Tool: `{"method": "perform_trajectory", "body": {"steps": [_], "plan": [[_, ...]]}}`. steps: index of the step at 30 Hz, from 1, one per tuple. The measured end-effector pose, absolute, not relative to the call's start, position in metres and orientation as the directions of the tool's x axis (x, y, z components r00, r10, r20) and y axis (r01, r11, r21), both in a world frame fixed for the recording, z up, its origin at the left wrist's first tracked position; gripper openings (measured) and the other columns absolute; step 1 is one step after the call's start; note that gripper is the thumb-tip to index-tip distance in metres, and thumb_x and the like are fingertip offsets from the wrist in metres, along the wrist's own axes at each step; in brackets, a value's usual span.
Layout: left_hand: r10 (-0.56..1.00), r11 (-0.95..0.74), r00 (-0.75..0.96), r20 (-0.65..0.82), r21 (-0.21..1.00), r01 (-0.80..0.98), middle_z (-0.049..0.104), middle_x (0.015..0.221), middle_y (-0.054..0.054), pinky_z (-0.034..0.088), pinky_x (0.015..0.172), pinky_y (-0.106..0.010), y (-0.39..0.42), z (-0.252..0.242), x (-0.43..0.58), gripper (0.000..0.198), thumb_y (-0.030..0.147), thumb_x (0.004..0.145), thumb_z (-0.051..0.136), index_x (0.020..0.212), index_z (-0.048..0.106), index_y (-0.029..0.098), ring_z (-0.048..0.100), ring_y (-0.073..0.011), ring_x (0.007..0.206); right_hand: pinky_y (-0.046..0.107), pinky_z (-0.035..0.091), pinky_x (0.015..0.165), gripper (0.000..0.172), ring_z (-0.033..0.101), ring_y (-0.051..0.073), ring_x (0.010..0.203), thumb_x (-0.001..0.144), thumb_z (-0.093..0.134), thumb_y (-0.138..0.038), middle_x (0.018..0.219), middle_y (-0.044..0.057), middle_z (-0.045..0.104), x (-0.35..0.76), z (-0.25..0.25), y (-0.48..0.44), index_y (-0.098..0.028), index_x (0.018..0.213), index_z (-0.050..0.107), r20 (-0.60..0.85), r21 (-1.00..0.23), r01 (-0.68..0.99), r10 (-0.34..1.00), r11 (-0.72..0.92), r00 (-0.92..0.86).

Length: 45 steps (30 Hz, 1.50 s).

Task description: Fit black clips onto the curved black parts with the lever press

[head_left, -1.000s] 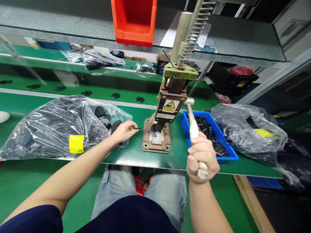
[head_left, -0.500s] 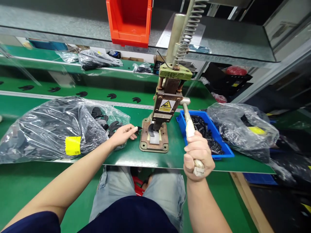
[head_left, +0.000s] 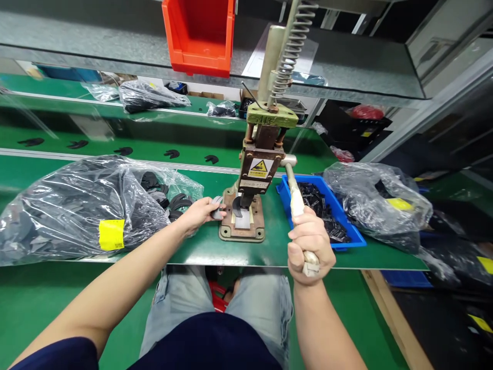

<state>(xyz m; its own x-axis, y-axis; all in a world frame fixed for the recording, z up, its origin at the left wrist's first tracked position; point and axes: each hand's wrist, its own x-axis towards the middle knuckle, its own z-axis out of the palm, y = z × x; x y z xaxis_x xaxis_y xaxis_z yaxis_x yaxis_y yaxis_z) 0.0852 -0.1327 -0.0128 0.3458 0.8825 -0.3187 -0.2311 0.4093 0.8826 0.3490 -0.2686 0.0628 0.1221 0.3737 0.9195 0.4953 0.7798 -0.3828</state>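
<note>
My left hand (head_left: 200, 213) is closed in a pinch on a crescent-shaped piece (head_left: 216, 208), its grey face showing, just left of the hand press (head_left: 260, 172). Another dark crescent piece (head_left: 237, 207) sits on the press base under the ram, beside a pale plate (head_left: 242, 221). My right hand (head_left: 311, 244) is wrapped around the tape-covered lever (head_left: 296, 200), which slants down toward me from the press's right side. Left of the press lies a clear plastic bag (head_left: 77, 200) of similar dark pieces, its mouth toward my left hand.
A blue tray (head_left: 359, 241) of small black parts stands right of the press, with a plastic bag (head_left: 389, 205) beyond it. Behind, several dark crescent pieces (head_left: 171, 153) lie spaced along a green strip. A red bin (head_left: 200, 64) rests on the overhead shelf (head_left: 96, 46).
The crescent piece in my left hand has turned, from a dark edge to its grey face, and sits closer to the press base. My right hand stays on the lever. The view has shifted slightly.
</note>
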Motion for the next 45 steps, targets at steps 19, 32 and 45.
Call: {"method": "perform_trajectory", "body": {"steps": [19, 32, 45], "plan": [[0.891, 0.214, 0.403, -0.208, 0.976, 0.030, 0.073, 0.074, -0.003, 0.060, 0.056, -0.023, -0.103, -0.031, 0.104, 0.042, 0.045, 0.075, 0.092, 0.087, 0.066, 0.014, 0.070, -0.0128, 0.058, 0.064, 0.054, 0.106, 0.017, 0.068, 0.022, 0.088, 0.085, 0.068, -0.024, 0.074, -0.001, 0.063, 0.347, 0.064, -0.268, -0.023, 0.072, 0.058, 0.916, -0.392, 0.523, 0.374, 0.757, 0.145], [0.885, 0.137, 0.421, -0.199, 0.975, 0.173, 0.069, 0.068, -0.001, 0.057, 0.053, -0.023, -0.091, -0.030, 0.114, 0.034, 0.038, 0.076, 0.092, 0.080, 0.066, 0.016, 0.069, -0.0140, 0.052, 0.064, 0.054, 0.105, 0.019, 0.067, 0.024, 0.085, 0.086, 0.068, -0.030, 0.071, 0.000, 0.063, 0.346, 0.063, -0.269, -0.025, 0.070, 0.058, 0.908, -0.412, 0.538, 0.383, 0.735, 0.173], [0.708, 0.488, 0.459, -0.536, 0.842, 0.231, 0.073, 0.064, -0.007, 0.063, 0.055, -0.025, -0.080, -0.015, 0.121, 0.039, 0.032, 0.076, 0.093, 0.074, 0.057, 0.018, 0.074, -0.0192, 0.054, 0.058, 0.057, 0.097, 0.023, 0.065, 0.020, 0.078, 0.088, 0.069, -0.037, 0.068, -0.002, 0.056, 0.336, 0.081, -0.257, -0.025, 0.072, 0.056, 0.924, -0.380, 0.515, 0.288, 0.768, 0.252]]}}
